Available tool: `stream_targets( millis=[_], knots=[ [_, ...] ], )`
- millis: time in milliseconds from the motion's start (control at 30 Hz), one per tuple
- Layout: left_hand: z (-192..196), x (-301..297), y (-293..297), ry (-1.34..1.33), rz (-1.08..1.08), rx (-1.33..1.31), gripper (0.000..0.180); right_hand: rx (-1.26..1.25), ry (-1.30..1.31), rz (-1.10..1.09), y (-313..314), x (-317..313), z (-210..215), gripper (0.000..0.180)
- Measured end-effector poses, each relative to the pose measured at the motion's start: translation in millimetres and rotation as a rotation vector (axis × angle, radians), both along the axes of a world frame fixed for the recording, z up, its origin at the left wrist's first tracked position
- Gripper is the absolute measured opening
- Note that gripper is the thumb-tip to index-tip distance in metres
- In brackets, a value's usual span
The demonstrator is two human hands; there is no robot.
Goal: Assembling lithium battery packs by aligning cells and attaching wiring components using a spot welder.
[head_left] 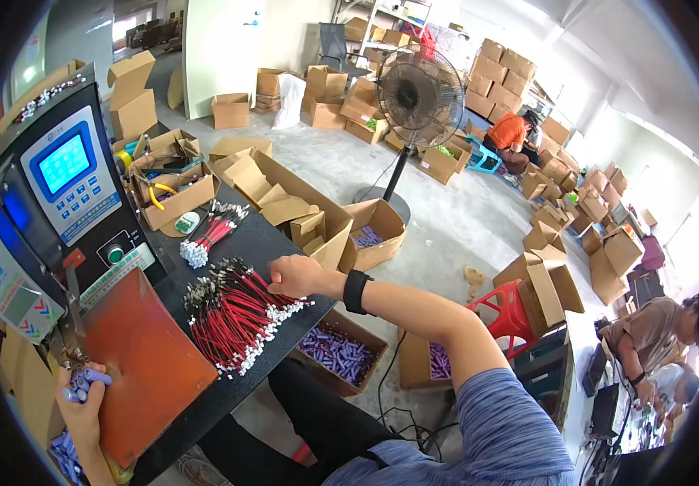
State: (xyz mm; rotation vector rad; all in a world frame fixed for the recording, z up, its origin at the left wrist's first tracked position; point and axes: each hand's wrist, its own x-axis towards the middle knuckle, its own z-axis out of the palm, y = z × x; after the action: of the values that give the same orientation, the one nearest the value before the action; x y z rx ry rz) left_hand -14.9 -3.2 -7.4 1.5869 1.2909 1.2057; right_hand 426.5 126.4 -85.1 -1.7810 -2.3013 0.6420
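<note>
My left hand is closed around several purple cylindrical battery cells, close to the metal head of a bench machine with a lit blue screen. Beside it lies an orange-brown sheet on the black table. My right hand is curled up over the table's right edge; whatever its fingers hold, if anything, is hidden. Just left of that hand spreads a pile of red and black wire leads with white connectors. A smaller bundle of leads rests farther back.
Below the table's right edge stands a carton of purple cells. Open cartons line its far side, and a tool box sits by the machine. Beyond are a standing fan and a red stool. Other people work at the right.
</note>
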Motion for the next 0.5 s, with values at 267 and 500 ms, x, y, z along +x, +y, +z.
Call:
stream_targets(
  millis=[267, 500],
  knots=[
    [3.9, 6.5, 0.2, -0.092, -0.003, 0.027, 0.026, -0.031, -0.037, 0.095, 18.5, 1.3, 5.2, 0.025],
    [6.0, 7.1, -0.8, -0.094, -0.020, 0.039, 0.027, 0.080, -0.110, 0.106, 21.8, -10.5, 13.7, 0.018]
  ],
)
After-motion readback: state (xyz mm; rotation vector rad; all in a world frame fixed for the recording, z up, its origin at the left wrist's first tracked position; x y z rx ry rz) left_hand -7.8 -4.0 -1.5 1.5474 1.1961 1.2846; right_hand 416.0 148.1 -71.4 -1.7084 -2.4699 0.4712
